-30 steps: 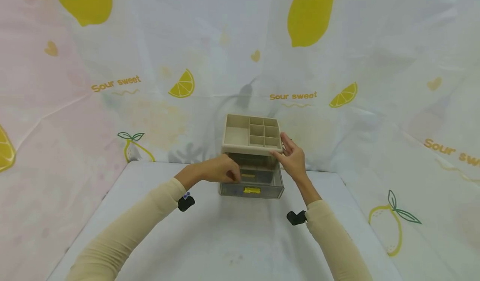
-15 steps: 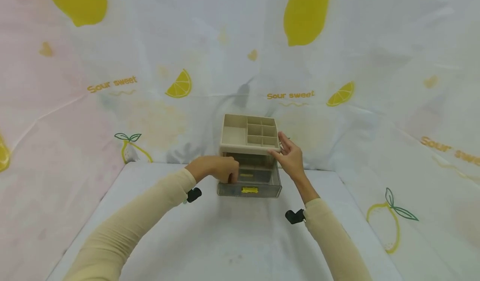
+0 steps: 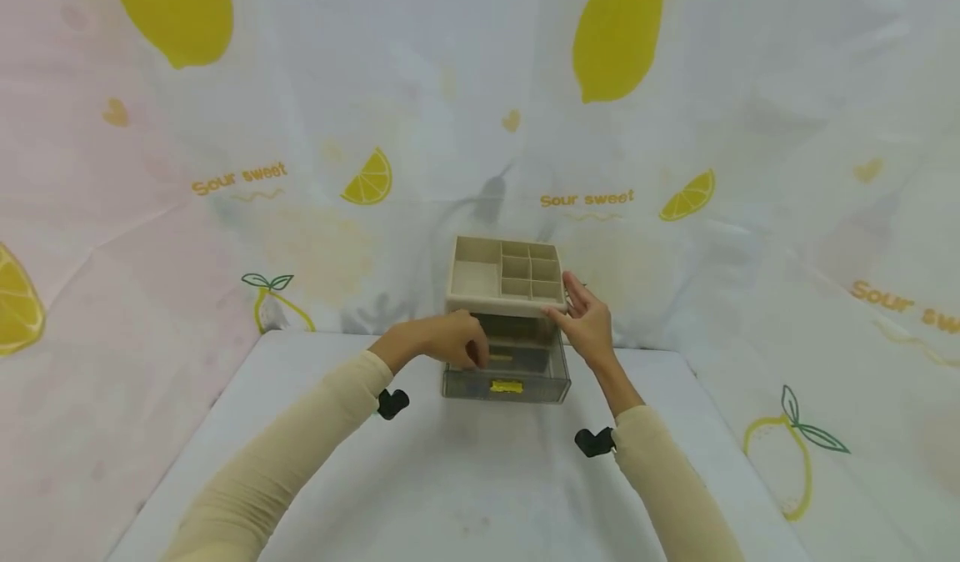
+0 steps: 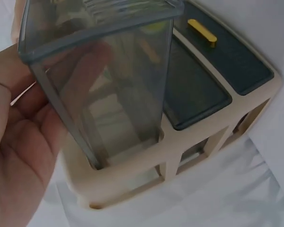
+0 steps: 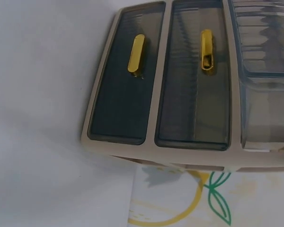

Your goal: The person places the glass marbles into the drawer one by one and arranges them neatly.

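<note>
We have the beige organiser [image 3: 504, 283] at the back of the white table [image 3: 465, 479], its bottom smoky drawer [image 3: 504, 378] drawn out toward us. Our left hand [image 3: 450, 341] curls round the drawer's left wall while our right hand [image 3: 587, 322], fingers fairly straight, steadies the organiser's right side. To move the drawer cleanly, we should keep it level and straight on its runners and brace the organiser so it cannot tip.

Both arms reach forward in cream sleeves, a black wrist camera strapped under each; the left hand [image 3: 442, 341] is curled, knuckles up, fingers bent inward and down; the right hand [image 3: 587, 322] stands more upright, fingers nearly straight and raised, thumb toward the left; the left wrist view shows the left palm [image 4: 19, 161] open toward the lens.
</note>
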A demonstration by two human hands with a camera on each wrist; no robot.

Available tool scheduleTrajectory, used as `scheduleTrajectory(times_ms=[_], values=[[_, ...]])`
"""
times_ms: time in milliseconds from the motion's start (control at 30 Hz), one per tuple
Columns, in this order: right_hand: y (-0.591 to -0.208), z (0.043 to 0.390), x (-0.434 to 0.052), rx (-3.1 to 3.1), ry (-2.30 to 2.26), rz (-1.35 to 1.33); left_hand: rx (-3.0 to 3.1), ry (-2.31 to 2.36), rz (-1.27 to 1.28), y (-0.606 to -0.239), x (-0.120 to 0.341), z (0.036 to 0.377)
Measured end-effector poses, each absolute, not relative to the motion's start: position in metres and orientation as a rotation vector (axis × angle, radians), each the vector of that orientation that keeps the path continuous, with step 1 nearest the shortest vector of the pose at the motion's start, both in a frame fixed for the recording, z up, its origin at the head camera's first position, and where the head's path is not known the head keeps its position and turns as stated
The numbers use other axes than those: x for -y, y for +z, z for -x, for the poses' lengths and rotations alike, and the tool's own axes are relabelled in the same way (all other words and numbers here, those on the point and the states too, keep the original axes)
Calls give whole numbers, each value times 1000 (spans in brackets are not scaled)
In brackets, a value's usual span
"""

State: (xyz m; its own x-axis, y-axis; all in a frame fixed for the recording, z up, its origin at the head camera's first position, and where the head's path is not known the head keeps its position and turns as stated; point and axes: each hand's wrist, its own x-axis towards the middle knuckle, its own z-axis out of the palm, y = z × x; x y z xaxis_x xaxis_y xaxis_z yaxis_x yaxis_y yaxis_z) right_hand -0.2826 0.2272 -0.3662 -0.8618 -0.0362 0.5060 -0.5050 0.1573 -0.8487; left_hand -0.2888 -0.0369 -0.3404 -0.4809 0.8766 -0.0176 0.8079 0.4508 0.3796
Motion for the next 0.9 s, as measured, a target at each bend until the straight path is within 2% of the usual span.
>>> scheduleTrajectory(times_ms=[133,433,733,900], values=[[-369,282,-226,2061,1769,-520,-2510,652,-1528,-341,51,296],[-367,283,-228,2038,1784,-513,-2704,1084,-1339,-344,114,319],[-366,283,-228,2033,1794,-510,-2944,1177,-885,-404,163,339],[-368,283,-226,2029,1816,-498,-2946,1084,-779,-443,186,341]])
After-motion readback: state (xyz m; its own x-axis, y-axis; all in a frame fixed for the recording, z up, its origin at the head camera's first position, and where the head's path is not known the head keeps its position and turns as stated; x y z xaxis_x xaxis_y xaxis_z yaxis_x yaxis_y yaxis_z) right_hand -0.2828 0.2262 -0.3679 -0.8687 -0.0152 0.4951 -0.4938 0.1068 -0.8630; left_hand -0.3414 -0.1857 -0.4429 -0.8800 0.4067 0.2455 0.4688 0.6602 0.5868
